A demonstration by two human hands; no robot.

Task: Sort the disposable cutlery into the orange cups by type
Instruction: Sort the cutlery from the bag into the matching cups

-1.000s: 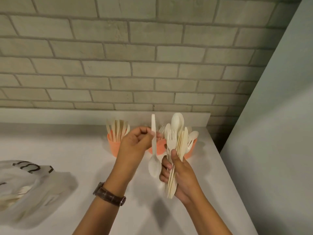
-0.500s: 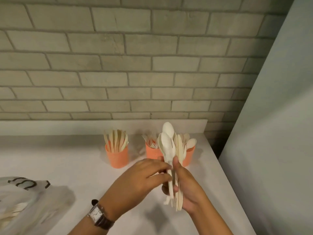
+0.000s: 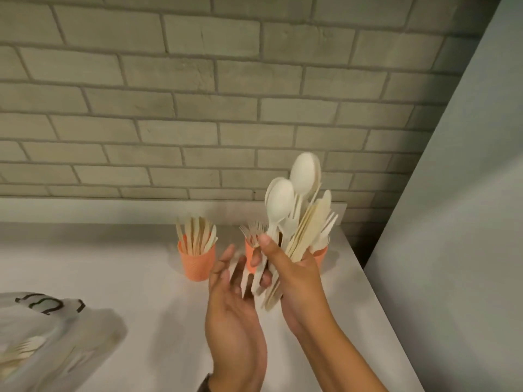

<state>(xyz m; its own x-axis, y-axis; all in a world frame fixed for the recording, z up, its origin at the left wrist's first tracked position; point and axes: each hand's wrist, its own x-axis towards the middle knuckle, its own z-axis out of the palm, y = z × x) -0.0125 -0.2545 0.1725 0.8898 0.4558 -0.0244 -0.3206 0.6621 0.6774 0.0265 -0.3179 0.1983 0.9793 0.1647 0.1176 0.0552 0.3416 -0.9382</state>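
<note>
Left hand (image 3: 229, 295) now spread empty, its spoon (image 3: 279, 205) back in the bundle (image 3: 304, 236) my right hand (image 3: 294, 275) grips, so that one's still unsorted

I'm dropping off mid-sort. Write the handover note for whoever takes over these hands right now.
Hands: the right hand grips an upright mixed bundle of spoons, knives and forks. The left hand is open beside the handles, holding nothing.
Cups at the back of the counter: the left cup holds flat knife-like pieces and the middle cup holds forks. The right cup is mostly hidden behind the bundle.
Done: the cups are partly filled.
Left: sort the bundle, then the cutlery in the plastic bag.
</note>
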